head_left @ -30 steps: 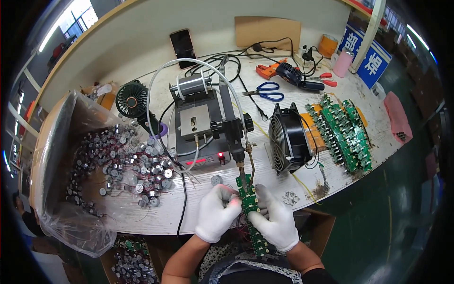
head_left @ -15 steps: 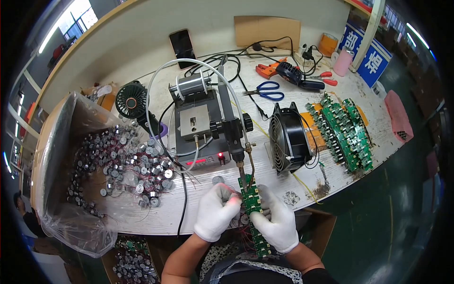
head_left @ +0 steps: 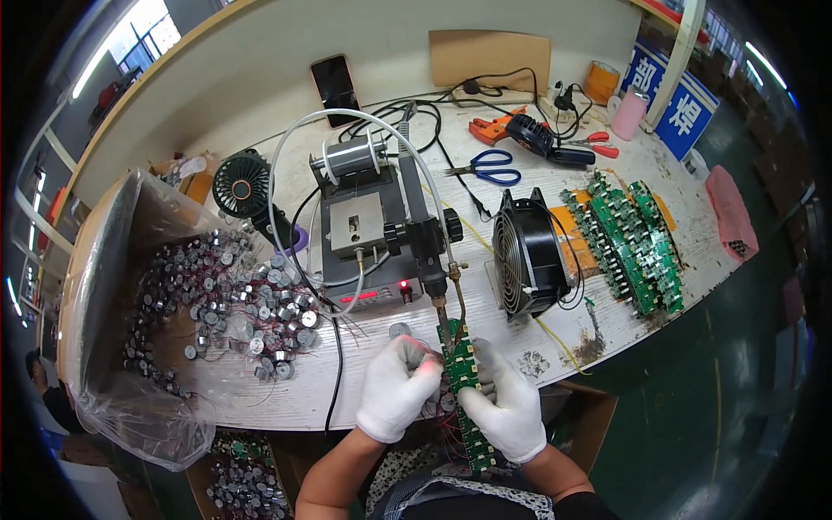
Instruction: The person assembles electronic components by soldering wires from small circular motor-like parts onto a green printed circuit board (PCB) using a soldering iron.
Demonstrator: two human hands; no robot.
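Observation:
A long green circuit board strip runs from under the soldering iron tip down toward my lap. My gloved right hand is closed on its right edge, thumb over the board. On the other side, my gloved left hand pinches at the board's left edge; a thin red wire shows at its fingertips, mostly hidden by the glove. The soldering iron, held in a stand, points down at the board's upper end, with a thin feed tube beside it. More red wires hang below my left hand.
A grey soldering station with a solder spool stands behind. Small motors spill from a plastic-lined box at left. At right are a black fan and stacked circuit boards; blue-handled scissors lie farther back.

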